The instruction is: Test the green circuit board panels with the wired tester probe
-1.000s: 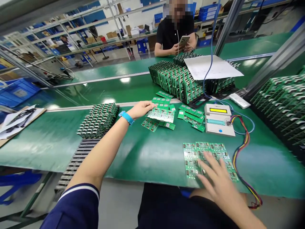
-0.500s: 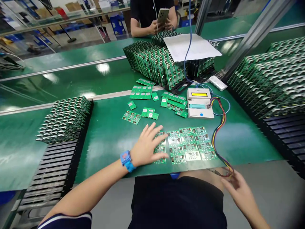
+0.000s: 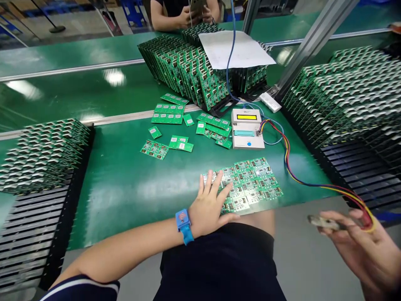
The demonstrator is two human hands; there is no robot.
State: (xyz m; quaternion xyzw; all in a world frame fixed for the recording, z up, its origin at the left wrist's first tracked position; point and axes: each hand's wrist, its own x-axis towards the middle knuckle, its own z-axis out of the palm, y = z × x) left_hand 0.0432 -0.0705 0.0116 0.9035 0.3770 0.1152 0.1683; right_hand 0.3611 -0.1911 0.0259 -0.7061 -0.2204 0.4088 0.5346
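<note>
My left hand (image 3: 213, 205), a blue band on its wrist, lies flat with fingers spread over the left part of a group of small green circuit boards (image 3: 258, 179) at the table's front edge. The boards sit side by side in a block, and the hand hides some of them. Off the front edge, my right hand (image 3: 360, 240) pinches a cable connector (image 3: 324, 222), slightly blurred. Red, yellow and dark wires (image 3: 303, 184) loop from that hand to a white chip programmer (image 3: 248, 141) with a yellow display and a teal socket.
Loose green boards (image 3: 167, 113) lie behind my left hand. Racks of upright boards stand at the left (image 3: 46, 154), the right (image 3: 341, 100) and the back (image 3: 188, 67), where a white sheet (image 3: 236, 50) rests on top. Across the bench a person (image 3: 184, 16) holds a phone.
My left hand has slid right, and the board columns that stood apart are now pressed together. My right hand has risen and moved right with the connector, drawing the wires out. The view has shifted.
</note>
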